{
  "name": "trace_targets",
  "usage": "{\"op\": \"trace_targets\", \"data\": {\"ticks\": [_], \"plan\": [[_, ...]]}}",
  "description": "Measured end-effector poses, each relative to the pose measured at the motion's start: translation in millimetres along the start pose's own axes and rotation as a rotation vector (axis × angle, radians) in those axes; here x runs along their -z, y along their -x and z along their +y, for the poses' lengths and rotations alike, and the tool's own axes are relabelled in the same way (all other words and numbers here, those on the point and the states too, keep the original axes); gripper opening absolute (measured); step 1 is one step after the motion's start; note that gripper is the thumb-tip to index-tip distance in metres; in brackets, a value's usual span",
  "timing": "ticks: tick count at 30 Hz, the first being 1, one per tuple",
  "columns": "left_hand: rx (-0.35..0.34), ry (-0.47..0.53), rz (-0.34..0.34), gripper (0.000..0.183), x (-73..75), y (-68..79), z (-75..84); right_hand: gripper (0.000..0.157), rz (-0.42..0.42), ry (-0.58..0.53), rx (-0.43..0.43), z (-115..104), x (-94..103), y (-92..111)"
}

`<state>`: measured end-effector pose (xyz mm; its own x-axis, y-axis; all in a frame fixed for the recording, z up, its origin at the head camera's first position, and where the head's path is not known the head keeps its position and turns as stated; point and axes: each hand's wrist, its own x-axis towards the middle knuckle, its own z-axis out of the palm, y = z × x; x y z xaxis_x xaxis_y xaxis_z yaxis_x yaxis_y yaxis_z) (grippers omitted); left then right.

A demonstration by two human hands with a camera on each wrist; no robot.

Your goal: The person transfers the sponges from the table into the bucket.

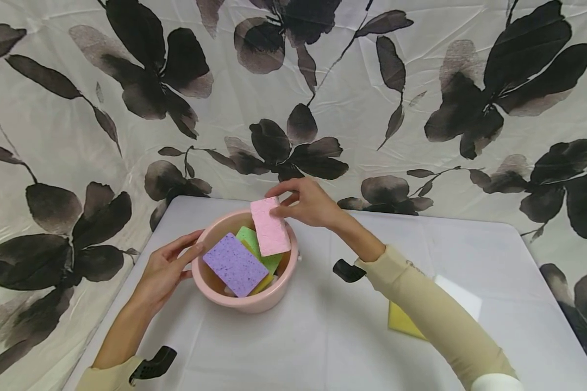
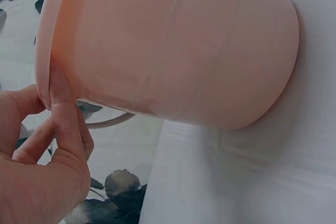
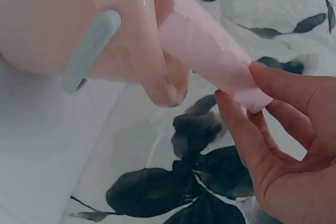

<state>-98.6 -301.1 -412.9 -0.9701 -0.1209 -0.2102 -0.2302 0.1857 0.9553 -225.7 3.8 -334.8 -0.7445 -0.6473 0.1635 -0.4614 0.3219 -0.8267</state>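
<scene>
A pink bucket (image 1: 256,305) stands on the white table with sponges inside. My left hand (image 1: 163,270) pinches its rim on the left side; the left wrist view shows thumb and fingers on either side of that rim (image 2: 44,51). Between the thumb and fingers of my right hand (image 1: 309,203) is a pink sponge (image 1: 270,228), tilted over the bucket's far right rim with its lower end inside. A speckled purple sponge (image 1: 236,265) lies on top in the bucket, over a green sponge (image 1: 272,262) and a yellow sponge (image 1: 263,284).
On the right of the table (image 1: 342,342), a yellow flat piece (image 1: 405,321) and a white flat piece (image 1: 462,296) lie partly under my right sleeve (image 1: 430,309). A floral cloth (image 1: 352,136) hangs behind the table. The bucket's grey handle (image 3: 92,51) hangs at its side.
</scene>
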Motion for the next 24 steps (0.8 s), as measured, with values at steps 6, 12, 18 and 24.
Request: {"op": "trace_targets", "data": {"ticks": [6,12,18,24], "plan": [[-0.005,0.001,-0.004,0.065,0.1,0.8,1.0,0.032,-0.009,0.137,-0.01,-2.8,-13.0,-4.5],[-0.009,-0.001,-0.008,0.064,0.2,1.6,0.8,0.031,-0.036,0.189,-0.023,-4.8,-22.8,-6.5],[-0.01,0.005,-0.013,0.064,-0.3,1.7,0.9,0.031,-0.068,0.192,-0.009,-3.9,-27.5,-8.6],[-0.015,0.008,-0.012,0.064,0.4,2.5,1.3,0.03,-0.093,0.188,0.05,1.2,-32.7,-11.6]]}}
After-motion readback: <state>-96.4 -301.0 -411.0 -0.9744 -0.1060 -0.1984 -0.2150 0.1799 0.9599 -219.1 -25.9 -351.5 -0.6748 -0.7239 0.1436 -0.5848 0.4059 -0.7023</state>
